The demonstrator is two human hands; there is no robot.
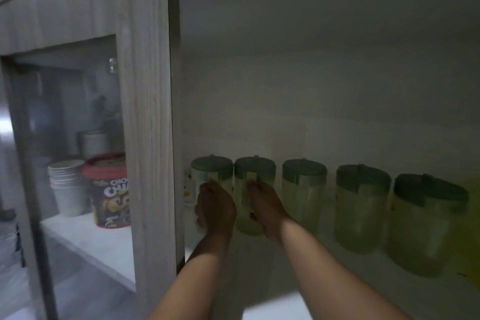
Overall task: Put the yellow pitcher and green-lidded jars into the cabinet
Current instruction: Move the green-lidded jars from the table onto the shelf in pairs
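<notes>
While both arms reach into the dim cabinet (pixel 311 73), each hand is wrapped around a green-lidded jar standing on the shelf (pixel 272 280). The left hand (pixel 215 206) grips the leftmost jar (pixel 211 173) at the shelf's left end, just beside the wooden divider (pixel 149 138). The right hand (pixel 265 202) clasps the second jar (pixel 254 171), fingers curled round its front. Three more jars (pixel 304 184) stand upright in a row toward the right edge, near one another, apart from the hands. A yellow shape at the far right edge is too cropped to identify. Behind the glass door (pixel 65 125) on the left sit a red-lidded tub (pixel 110 189) and stacked white cups (pixel 66 184).
</notes>
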